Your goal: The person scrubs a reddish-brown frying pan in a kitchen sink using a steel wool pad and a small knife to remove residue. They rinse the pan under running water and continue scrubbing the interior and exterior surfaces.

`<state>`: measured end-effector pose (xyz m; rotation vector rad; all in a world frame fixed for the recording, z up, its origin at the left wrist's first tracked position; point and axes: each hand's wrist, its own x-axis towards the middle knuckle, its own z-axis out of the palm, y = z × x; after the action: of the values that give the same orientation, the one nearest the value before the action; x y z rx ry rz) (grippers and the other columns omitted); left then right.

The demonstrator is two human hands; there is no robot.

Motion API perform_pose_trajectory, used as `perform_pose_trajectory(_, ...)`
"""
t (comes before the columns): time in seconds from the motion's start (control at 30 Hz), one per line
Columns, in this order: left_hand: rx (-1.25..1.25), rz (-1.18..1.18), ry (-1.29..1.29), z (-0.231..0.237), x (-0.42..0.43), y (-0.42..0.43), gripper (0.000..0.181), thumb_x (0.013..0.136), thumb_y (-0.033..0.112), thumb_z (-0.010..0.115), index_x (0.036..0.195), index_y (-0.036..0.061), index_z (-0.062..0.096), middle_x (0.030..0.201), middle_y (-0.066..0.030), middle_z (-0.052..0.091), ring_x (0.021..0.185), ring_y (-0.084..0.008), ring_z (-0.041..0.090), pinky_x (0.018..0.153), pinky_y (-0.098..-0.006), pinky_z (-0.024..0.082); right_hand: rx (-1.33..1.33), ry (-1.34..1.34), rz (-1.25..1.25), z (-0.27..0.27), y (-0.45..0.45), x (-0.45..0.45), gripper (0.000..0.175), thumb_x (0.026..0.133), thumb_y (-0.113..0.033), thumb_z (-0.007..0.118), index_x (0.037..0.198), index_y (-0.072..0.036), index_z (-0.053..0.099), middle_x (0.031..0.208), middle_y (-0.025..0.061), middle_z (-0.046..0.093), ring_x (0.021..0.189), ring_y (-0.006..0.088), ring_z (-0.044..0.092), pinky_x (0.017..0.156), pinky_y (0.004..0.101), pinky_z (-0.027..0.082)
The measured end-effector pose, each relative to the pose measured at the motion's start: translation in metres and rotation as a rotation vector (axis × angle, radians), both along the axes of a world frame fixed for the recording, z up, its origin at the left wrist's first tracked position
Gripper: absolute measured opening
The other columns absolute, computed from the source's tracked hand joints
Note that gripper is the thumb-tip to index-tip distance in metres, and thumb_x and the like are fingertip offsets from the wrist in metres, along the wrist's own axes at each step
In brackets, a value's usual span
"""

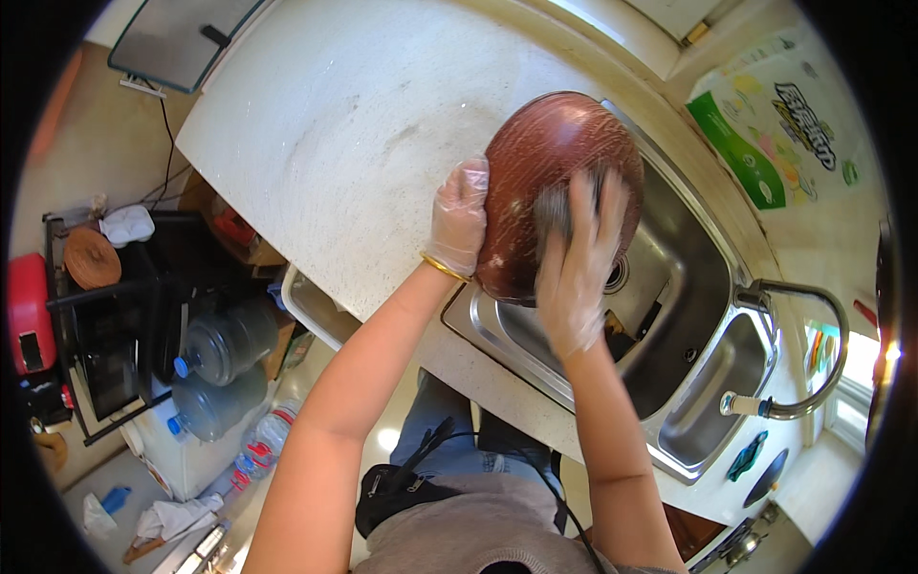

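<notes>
A reddish-brown rounded pan (516, 165), its outer surface turned up and covered in pale streaks, is held over the edge of a steel sink (688, 280). My left hand (461, 215), in a clear plastic glove with a gold bangle at the wrist, grips the pan's left side. Against the pan's surface, my right hand (584, 265), also gloved, presses a grey scouring pad (554, 210), probably steel wool. Motion blurs the right fingers and the pad. The pan's inside and far rim are hidden.
A curved faucet (835, 344) arches over the smaller basin (706, 391). A dark-handled utensil (649, 321) lies in the large basin. The pale countertop (323, 143) stretches left. Large water bottles (226, 344) and a black rack (107, 301) stand at lower left.
</notes>
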<state>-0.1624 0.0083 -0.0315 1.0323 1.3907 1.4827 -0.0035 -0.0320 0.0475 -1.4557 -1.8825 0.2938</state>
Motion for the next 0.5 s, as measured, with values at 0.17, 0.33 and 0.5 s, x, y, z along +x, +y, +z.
perform_pose_trajectory(0.17,-0.008,-0.076,-0.182,0.006,0.001,-0.003,0.043,0.109,0.04,0.054,0.108,-0.0005,0.066,0.09,-0.0018,0.067,0.087,-0.0101,0.054,0.08,-0.0307,0.051,0.045,-0.068,-0.06,0.02,0.055,-0.015,0.058,0.094,-0.006,0.06,0.15,-0.011,0.047,0.157,0.0284,0.039,0.147,0.0475,0.034,0.124,0.0541,0.025)
perform_pose_trajectory(0.33,0.055,-0.128,-0.135,0.015,0.012,-0.002,0.04,0.111,0.037,0.051,0.109,0.0003,0.066,0.093,-0.0039,0.068,0.087,-0.0116,0.055,0.081,-0.0318,0.051,0.016,-0.016,-0.18,-0.058,-0.075,0.011,0.067,0.091,0.005,0.054,0.155,-0.01,0.042,0.164,0.0299,0.026,0.153,0.0487,0.023,0.126,0.0541,0.018)
perform_pose_trajectory(0.5,0.265,-0.01,0.249,-0.007,0.013,0.007,0.04,0.112,0.036,0.048,0.109,0.0006,0.066,0.096,-0.002,0.07,0.088,-0.0124,0.058,0.082,-0.0336,0.051,0.075,-0.188,-0.111,0.011,0.017,-0.025,0.059,0.099,-0.003,0.054,0.156,-0.011,0.041,0.164,0.0247,0.03,0.153,0.0438,0.027,0.125,0.0513,0.021)
